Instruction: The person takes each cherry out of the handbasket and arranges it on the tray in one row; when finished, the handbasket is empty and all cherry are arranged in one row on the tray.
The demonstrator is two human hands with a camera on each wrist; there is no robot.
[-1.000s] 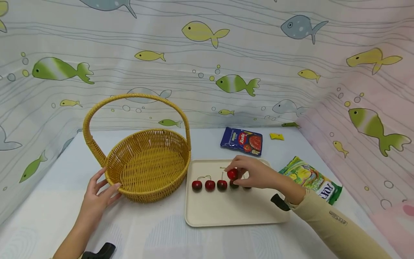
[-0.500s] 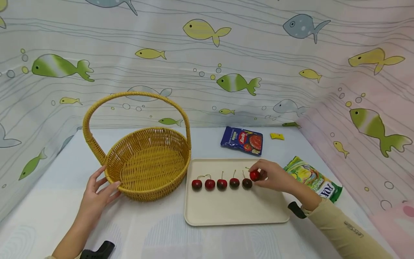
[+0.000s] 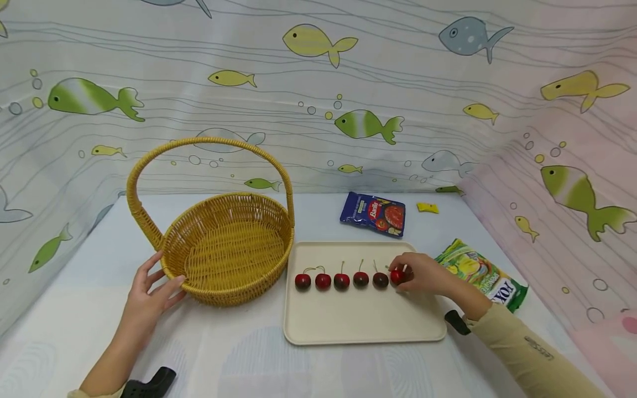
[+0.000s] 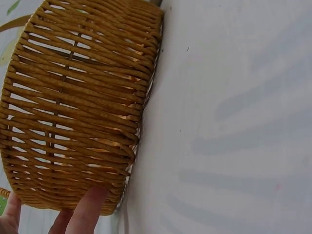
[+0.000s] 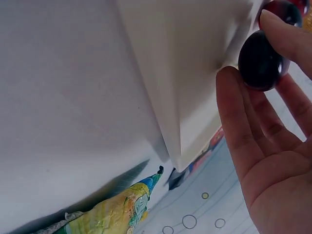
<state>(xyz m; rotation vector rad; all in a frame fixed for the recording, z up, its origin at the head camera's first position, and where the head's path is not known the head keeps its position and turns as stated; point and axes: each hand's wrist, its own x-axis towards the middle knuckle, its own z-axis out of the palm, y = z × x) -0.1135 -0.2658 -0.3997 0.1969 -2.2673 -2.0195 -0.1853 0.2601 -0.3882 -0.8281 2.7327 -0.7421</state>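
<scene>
In the head view, my right hand (image 3: 420, 273) pinches a dark red cherry (image 3: 396, 277) between thumb and fingers at the right end of a row on the beige tray (image 3: 358, 326). The right wrist view shows this cherry (image 5: 261, 61) close up, near the tray surface. Several more stemmed cherries (image 3: 341, 281) line up to its left. My left hand (image 3: 149, 298) rests with spread fingers against the near left side of a woven yellow basket (image 3: 234, 296) with a tall handle. Its thumb (image 4: 90, 207) touches the outer wall in the left wrist view.
Behind the tray lies a blue sauce pouch (image 3: 373, 214), beside a small yellow packet (image 3: 427, 208). A green and yellow bag (image 3: 483, 273) lies right of the tray, close to my right forearm. A fish-patterned curtain (image 3: 308, 99) encloses the white table.
My right hand has carried the cherry to the right, past the others, then lowered it to the row's right end. The left hand stays at the basket.
</scene>
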